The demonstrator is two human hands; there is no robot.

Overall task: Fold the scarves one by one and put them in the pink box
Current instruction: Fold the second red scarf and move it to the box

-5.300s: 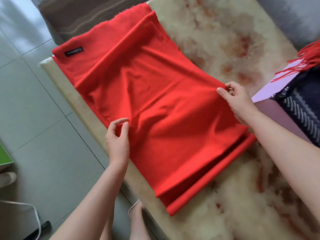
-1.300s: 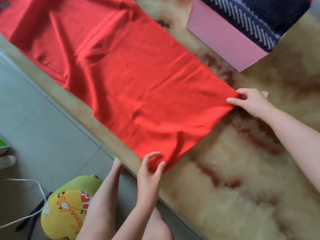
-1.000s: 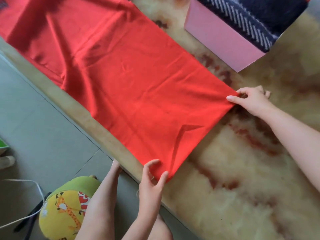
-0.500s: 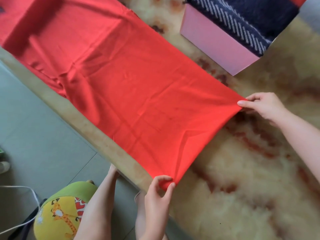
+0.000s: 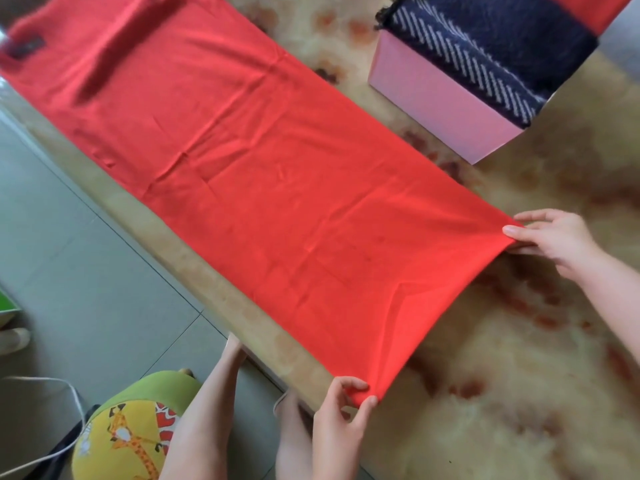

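A long red scarf (image 5: 263, 174) lies stretched diagonally across the marble table (image 5: 519, 375), from the upper left to the lower right. My left hand (image 5: 341, 410) pinches its near corner at the table's front edge. My right hand (image 5: 554, 237) pinches the far corner of the same end, on the right. The pink box (image 5: 436, 98) stands at the upper right, apart from the red scarf, with a folded navy striped scarf (image 5: 485, 46) and some red cloth inside.
The table's front edge runs diagonally, with grey tiled floor (image 5: 69, 254) to its left. A yellow-green stool with a giraffe print (image 5: 128, 434) stands below the edge, beside a white cable (image 5: 52, 386). My legs show under the table edge.
Both hands have pulled the scarf's end toward me and to the right, and the cloth now lies flatter and longer. The view has shifted, showing more of the scarf's far end.
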